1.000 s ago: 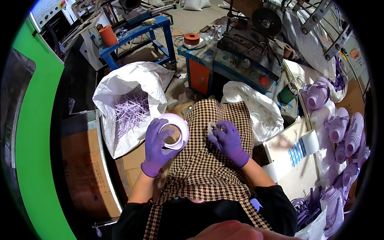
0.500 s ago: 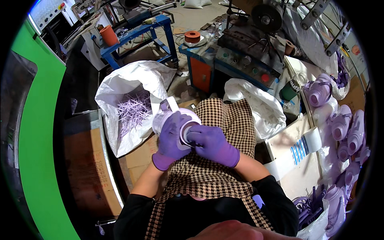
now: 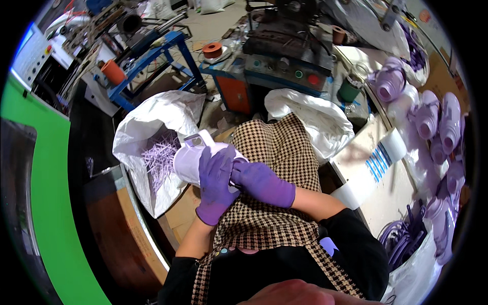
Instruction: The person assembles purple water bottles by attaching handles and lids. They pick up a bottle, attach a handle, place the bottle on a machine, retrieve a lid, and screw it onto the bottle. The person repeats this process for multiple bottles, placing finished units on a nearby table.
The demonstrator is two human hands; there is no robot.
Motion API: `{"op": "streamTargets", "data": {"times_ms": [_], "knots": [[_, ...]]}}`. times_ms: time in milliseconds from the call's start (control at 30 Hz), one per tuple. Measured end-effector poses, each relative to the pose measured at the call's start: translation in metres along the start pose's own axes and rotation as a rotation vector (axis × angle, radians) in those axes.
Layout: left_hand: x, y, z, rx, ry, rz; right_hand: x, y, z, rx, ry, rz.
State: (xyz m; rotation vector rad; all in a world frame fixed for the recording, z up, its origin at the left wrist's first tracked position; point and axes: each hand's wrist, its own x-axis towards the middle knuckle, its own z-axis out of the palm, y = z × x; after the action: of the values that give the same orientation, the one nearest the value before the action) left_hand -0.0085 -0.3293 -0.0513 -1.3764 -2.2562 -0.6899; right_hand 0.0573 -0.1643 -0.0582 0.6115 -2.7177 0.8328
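A: Where is the jug?
B: The pale lilac jug (image 3: 187, 162) is left of the frame's centre, lying on its side in the air above the lap, its handle (image 3: 206, 136) on top and its narrower end toward the right.

A: And the left hand?
B: The left hand (image 3: 217, 188), in a purple glove, is wrapped over the jug near that narrower end, fingers pointing up the frame and gripping it.

A: What about the right?
B: The right hand (image 3: 264, 183), gloved alike, is at the jug's right end with its fingers bent inward. The fingertips are hidden, so I cannot tell whether they pinch anything.

A: What lies beneath?
B: A checked apron (image 3: 272, 142), spread over the lap at the centre.

A: Anything near the jug?
B: Just to its left, an open white sack (image 3: 132, 132) holds a heap of thin lilac sticks (image 3: 161, 155).

A: And on the right of the frame?
B: A pale board (image 3: 389, 185) bearing a white roll (image 3: 394, 145), more lilac jugs (image 3: 429, 119) along the right edge, and purple straps (image 3: 404, 236) bunched at lower right.
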Motion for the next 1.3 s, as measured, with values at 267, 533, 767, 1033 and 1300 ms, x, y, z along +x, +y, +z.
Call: {"op": "streamTargets", "data": {"times_ms": [267, 533, 767, 1033, 1300], "knots": [[0.004, 0.01, 0.005, 0.02, -0.039, 0.111, -0.032, 0.004, 0.004, 0.382, 0.29, -0.093], [-0.056, -0.001, 0.019, 0.004, 0.174, 0.553, -0.24, 0.075, -0.07, -0.289, 0.945, 0.531], [-0.08, -0.006, 0.053, 0.016, -0.221, 0.897, -0.336, 0.131, -0.087, -0.457, 0.875, 1.092], [-0.089, 0.008, 0.051, 0.011, -0.179, 0.77, -0.322, 0.135, -0.096, -0.729, 0.814, 0.969], [-0.075, -0.011, 0.054, 1.3, 0.335, 1.544, -0.128, 0.106, -0.132, 0.283, 0.767, 0.537]]}}
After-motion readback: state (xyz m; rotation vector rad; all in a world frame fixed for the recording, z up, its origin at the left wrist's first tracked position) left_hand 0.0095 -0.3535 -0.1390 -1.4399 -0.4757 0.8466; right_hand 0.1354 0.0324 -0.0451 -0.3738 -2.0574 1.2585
